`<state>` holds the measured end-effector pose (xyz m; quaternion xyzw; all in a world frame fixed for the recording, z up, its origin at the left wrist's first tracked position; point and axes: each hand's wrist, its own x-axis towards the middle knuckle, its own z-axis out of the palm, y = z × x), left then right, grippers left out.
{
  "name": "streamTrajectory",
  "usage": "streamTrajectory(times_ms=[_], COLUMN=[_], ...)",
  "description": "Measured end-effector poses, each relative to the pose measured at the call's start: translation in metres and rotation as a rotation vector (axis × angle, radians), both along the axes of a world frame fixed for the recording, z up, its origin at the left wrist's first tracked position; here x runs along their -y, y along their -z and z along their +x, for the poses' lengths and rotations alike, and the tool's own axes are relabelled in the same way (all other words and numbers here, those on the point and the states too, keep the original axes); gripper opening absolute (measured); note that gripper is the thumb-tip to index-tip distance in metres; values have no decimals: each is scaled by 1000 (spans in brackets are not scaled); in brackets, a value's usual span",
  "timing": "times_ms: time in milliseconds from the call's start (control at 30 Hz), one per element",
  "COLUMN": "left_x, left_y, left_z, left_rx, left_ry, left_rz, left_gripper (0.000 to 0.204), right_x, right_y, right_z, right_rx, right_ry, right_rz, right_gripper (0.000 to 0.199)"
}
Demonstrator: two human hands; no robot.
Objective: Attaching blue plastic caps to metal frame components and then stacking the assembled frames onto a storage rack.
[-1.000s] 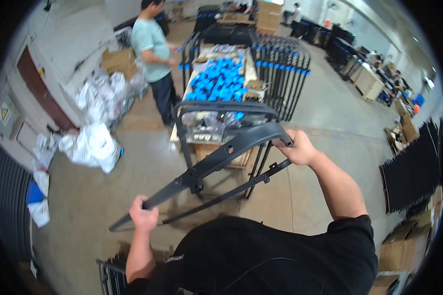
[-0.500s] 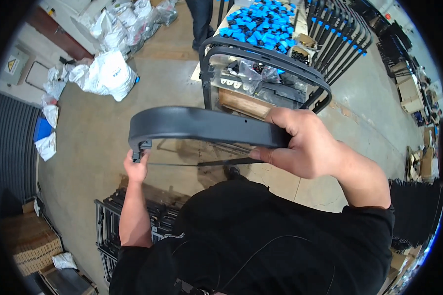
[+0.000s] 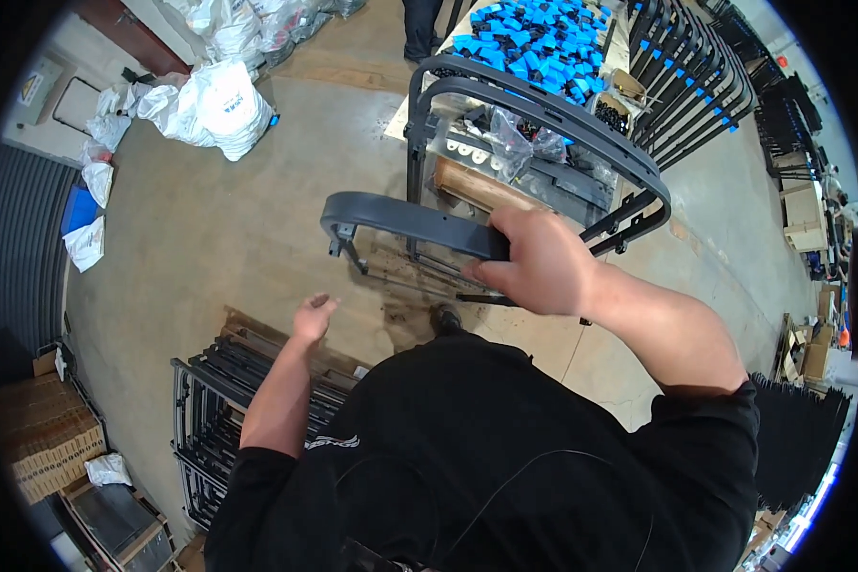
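My right hand grips the top bar of a dark grey chair-back frame, held upright over the concrete floor. The frame's thin lower rods hang down in front of me. My left hand is off the frame, open, fingers spread, just below the frame's left end. Under my left arm a stack of black metal frames lies flat on cardboard on the floor. My black shirt hides the lower part of the held frame.
Ahead stands a work table with two more black frames, plastic bags of parts and a pile of blue pieces. White sacks lie at the upper left. Racks of black frames line the right. Another person's legs are at the top.
My left hand has let go of the frame's left end and dropped lower. My right hand keeps its hold, and the frame has swung upright and nearer to me.
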<state>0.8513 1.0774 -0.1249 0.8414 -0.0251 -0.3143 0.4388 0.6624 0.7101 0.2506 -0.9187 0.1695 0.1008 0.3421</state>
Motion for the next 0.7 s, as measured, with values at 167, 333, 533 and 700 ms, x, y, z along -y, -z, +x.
streamTrajectory(times_ms=[167, 333, 533, 700], left_x=[-82, -120, -136, -99], left_y=[46, 17, 20, 14], left_z=[-57, -111, -122, -110], left_rx=[-446, -452, -351, -393], left_ry=[-251, -143, -209, -290], left_rz=[49, 129, 145, 47], left_gripper=[34, 27, 19, 14], right_x=[39, 74, 96, 113], right_y=[33, 39, 33, 51], right_z=[27, 58, 80, 91], right_rx=[26, -11, -43, -84], right_ry=[15, -30, -118, -126], right_rz=[-36, -111, -226, -283], right_gripper=[40, 37, 38, 39])
